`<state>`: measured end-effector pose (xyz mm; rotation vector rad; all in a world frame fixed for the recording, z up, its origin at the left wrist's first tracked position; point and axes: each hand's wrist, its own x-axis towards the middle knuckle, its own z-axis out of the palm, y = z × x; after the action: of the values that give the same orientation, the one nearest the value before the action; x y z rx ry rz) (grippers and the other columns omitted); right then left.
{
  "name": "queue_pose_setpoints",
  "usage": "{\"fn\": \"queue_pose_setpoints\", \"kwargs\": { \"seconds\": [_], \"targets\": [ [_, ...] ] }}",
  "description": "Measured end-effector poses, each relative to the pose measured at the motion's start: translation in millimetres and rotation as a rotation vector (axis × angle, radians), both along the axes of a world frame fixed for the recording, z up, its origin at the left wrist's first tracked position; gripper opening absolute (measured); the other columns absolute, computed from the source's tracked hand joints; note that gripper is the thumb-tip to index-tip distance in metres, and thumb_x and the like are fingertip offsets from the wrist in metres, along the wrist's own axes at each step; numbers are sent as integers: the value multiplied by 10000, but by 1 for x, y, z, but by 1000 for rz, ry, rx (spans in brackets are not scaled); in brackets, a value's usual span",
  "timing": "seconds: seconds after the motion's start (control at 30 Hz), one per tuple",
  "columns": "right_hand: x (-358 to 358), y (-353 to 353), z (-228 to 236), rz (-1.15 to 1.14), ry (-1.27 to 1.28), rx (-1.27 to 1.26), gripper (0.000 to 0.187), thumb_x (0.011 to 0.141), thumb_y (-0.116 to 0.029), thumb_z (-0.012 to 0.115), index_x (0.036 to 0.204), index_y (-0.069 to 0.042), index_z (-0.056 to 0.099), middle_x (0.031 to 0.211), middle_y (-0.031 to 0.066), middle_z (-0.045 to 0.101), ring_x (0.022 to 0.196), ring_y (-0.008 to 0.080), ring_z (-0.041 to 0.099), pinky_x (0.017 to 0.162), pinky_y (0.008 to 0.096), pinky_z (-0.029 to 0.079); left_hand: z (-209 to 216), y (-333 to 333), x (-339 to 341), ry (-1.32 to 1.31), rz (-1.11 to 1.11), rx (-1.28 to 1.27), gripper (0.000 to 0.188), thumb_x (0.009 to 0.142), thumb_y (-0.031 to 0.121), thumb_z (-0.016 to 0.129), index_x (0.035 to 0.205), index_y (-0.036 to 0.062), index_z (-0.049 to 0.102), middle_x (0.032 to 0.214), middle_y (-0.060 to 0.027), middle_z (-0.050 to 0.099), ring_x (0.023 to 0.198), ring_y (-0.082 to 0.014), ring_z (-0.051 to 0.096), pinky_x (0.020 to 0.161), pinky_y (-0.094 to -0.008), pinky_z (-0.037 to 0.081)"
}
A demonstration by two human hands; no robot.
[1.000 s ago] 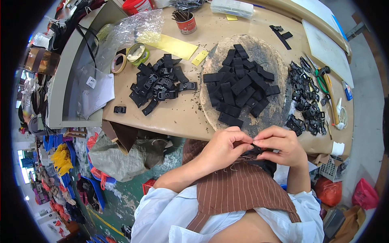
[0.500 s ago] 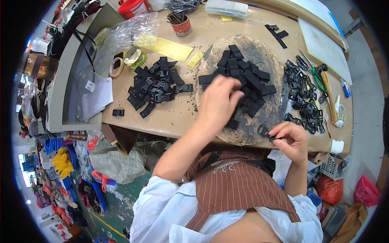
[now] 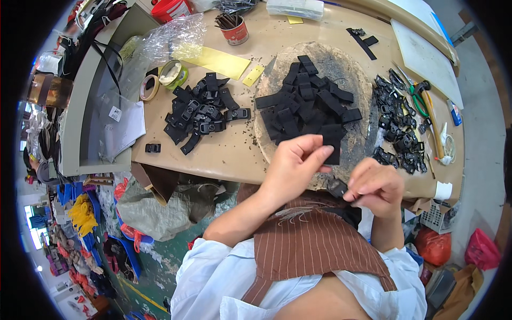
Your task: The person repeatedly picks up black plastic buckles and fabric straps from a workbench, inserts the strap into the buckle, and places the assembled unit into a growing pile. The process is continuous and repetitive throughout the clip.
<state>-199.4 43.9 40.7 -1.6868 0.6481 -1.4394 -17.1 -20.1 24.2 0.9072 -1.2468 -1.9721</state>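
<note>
Near the front of the round worn block (image 3: 356, 80), my left hand (image 3: 294, 165) pinches a short black webbing strap (image 3: 333, 145) between thumb and fingers. To its right, my right hand (image 3: 377, 185) grips a small black plastic buckle (image 3: 336, 187), held just over the block's front edge. The two pieces are apart. Behind my left hand lies a loose pile of black webbing straps (image 3: 309, 98) on the block. Left of the block is a heap of straps with buckles on them (image 3: 205, 109), and one lone buckle (image 3: 153, 148) sits nearer the table's left end.
Loose black buckles (image 3: 397, 128) lie right of the block, beside a hammer (image 3: 434, 120) and green-handled pliers (image 3: 420, 104). A red tin of rods (image 3: 234, 34), tape roll (image 3: 149, 88), green tin (image 3: 173, 74) and yellow sheet (image 3: 221, 63) stand or lie at the back left.
My left hand has come back from the strap pile toward me with a strap in its fingers. My right hand has moved slightly left and down with the buckle.
</note>
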Motion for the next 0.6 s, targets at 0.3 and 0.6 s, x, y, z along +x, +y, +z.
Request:
{"fn": "queue_pose_setpoints", "kwargs": {
  "seconds": [0.3, 0.6],
  "targets": [
    [7, 0, -10, -161, -60, 32, 252, 645, 48, 740, 859, -37, 639, 776, 114, 681, 702, 221, 637, 653, 306, 470, 10, 16, 9, -100, 7, -105, 193, 918, 43, 509, 1077, -24, 596, 981, -32, 643, 846, -60, 587, 728, -211, 509],
    [10, 7, -19, -233, -165, 281, 218, 698, 96, 696, 880, 8, 614, 832, 109, 636, 748, 194, 626, 662, 280, 491, 8, 35, 8, -160, -70, -347, 244, 902, 54, 535, 1135, 4, 590, 761, -10, 627, 688, -42, 538, 614, -199, 456]
  ]
}}
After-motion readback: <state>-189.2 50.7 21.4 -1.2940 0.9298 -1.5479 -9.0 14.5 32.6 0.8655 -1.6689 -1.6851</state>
